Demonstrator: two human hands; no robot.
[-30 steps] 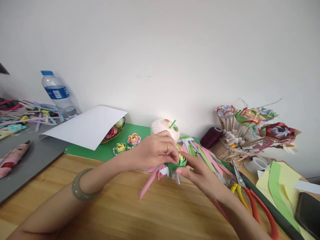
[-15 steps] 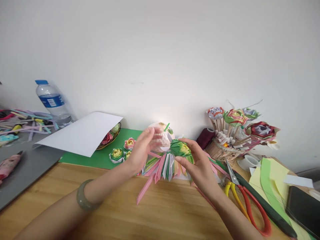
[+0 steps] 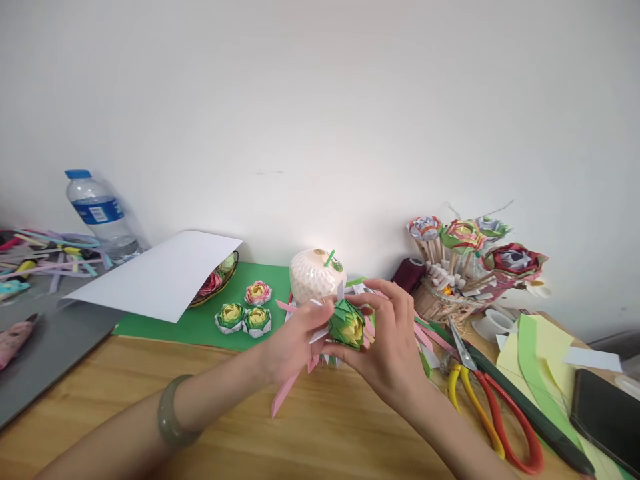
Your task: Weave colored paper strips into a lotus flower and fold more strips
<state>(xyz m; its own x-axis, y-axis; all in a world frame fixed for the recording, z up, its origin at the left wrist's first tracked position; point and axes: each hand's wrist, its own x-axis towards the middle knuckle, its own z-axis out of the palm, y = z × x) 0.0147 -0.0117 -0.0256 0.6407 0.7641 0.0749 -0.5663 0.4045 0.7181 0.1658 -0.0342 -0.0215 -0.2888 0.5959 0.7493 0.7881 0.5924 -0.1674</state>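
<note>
Above the middle of the table is a folded paper flower (image 3: 347,325) with green outer petals and a yellow center, tilted to face me. My right hand (image 3: 393,350) grips it from the right, thumb below and fingers over the top. Closed against its left side is my left hand (image 3: 295,340), thumb and fingers at the flower's back, where white paper points stick out. The left fingertips are partly hidden. Behind and under the hands lie pink paper strips (image 3: 284,398) and other colored pieces, largely covered. A white textured round container (image 3: 311,275) stands just beyond.
Three finished paper flowers (image 3: 257,321) rest on a green sheet (image 3: 170,331), near a white sheet (image 3: 155,277) over a basket. Scissors (image 3: 493,393), a phone (image 3: 607,417) and a jar of stemmed paper flowers (image 3: 445,300) are at right. A water bottle (image 3: 103,217) stands left.
My left hand has moved from open beside the flower to closed against its left side. The flower has tipped and shifted slightly down and left in my right hand.
</note>
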